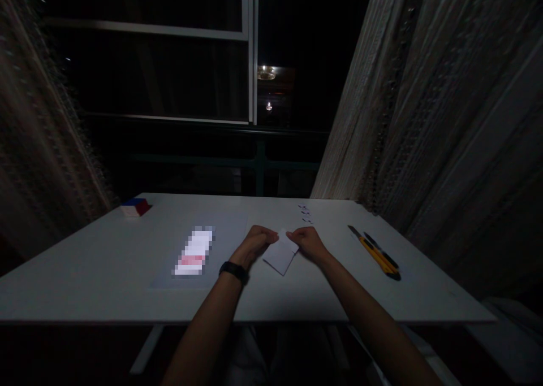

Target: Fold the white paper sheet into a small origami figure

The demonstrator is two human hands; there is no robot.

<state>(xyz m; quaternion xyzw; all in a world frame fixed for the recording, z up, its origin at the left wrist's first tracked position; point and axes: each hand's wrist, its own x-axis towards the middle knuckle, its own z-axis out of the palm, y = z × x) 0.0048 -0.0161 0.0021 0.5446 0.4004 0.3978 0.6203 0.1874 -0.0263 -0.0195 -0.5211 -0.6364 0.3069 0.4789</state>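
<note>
The paper looks already folded down small — left hand and right hand both pinch its top edge, mid-crease; the cutters lie untouched on the table.

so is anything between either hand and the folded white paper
Nothing visible. The left hand and the right hand each pinch the folded white paper at its top edge, and the yellow utility knife lies apart to the right.

folded paper 1 | cube 1 | slim tools 2 | small scraps 3
</note>
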